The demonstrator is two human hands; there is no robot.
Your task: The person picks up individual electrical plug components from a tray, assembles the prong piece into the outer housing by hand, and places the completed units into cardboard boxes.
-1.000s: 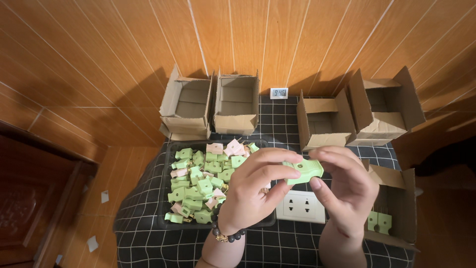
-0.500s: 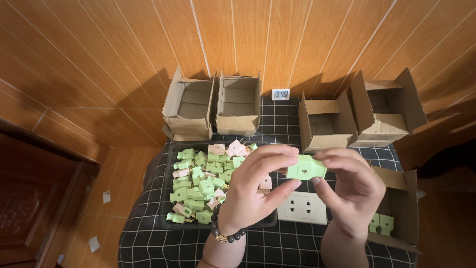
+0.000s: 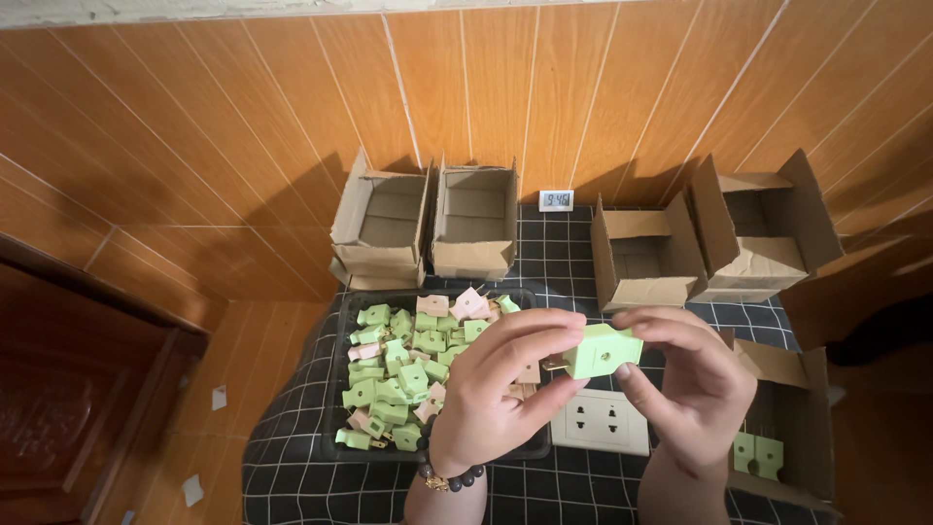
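A tray [image 3: 342, 389] of plug adapters [image 3: 394, 374] sat on the left part of the bench [image 3: 292, 457], with a wall socket plate [image 3: 601, 422] lying just to its right. Behind the tray stood two open boxes [image 3: 428, 228] side by side against the wall, a small clock [image 3: 556, 200] to their right, then two more open boxes [image 3: 709, 238] farther right. At the right edge another box [image 3: 792, 428] held what seemed to be two adapters [image 3: 757, 455], and between tray and box both hands, left hand [image 3: 496, 394] and right hand [image 3: 695, 384], met on one adapter [image 3: 603, 351] above the socket plate.
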